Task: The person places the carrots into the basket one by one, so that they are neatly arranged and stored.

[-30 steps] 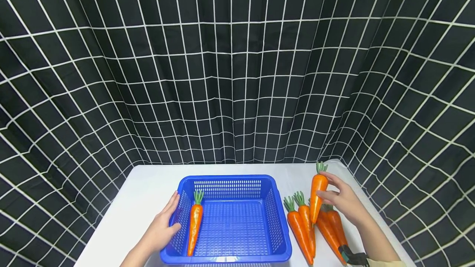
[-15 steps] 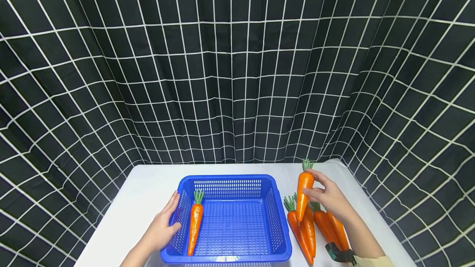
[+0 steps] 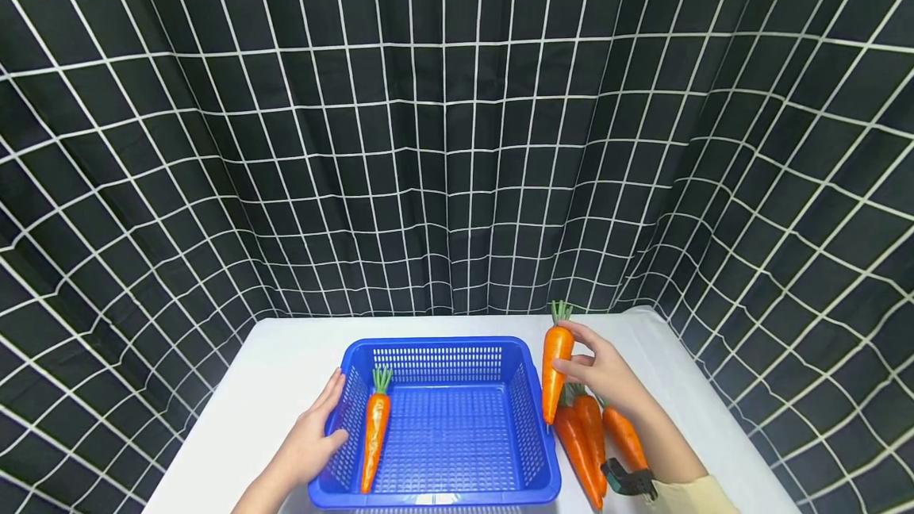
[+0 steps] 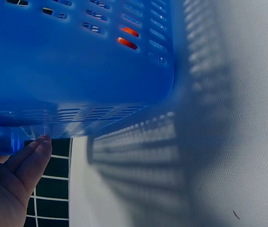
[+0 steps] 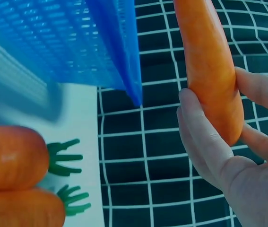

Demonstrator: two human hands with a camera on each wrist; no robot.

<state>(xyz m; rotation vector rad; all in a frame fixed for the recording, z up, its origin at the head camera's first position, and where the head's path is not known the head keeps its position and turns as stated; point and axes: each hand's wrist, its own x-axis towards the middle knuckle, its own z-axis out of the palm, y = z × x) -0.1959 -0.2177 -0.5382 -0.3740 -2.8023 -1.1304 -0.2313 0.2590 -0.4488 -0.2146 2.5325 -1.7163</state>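
My right hand [image 3: 598,366] pinches an orange carrot [image 3: 556,363] with a green top between thumb and fingers. The carrot hangs upright, tip down, right at the right rim of the blue basket [image 3: 435,500]. In the right wrist view, the held carrot [image 5: 211,71] is raised beside the basket wall [image 5: 77,42]. My left hand [image 3: 309,436] rests against the basket's left side, fingers straight along the rim; in the left wrist view its fingertips [image 4: 41,146] touch under the rim. Inside the basket, along its left wall, lies one carrot [image 3: 374,431].
Several carrots [image 3: 577,450] lie on the white table to the right of the basket, partly hidden under the right forearm. A black strap [image 3: 628,481] circles the right wrist. Behind the table [image 3: 286,347] hangs a dark curtain [image 3: 457,141] with a white grid.
My right hand has carried the carrot leftward from above the pile to the basket's right rim. The left hand and the basket have stayed in place.
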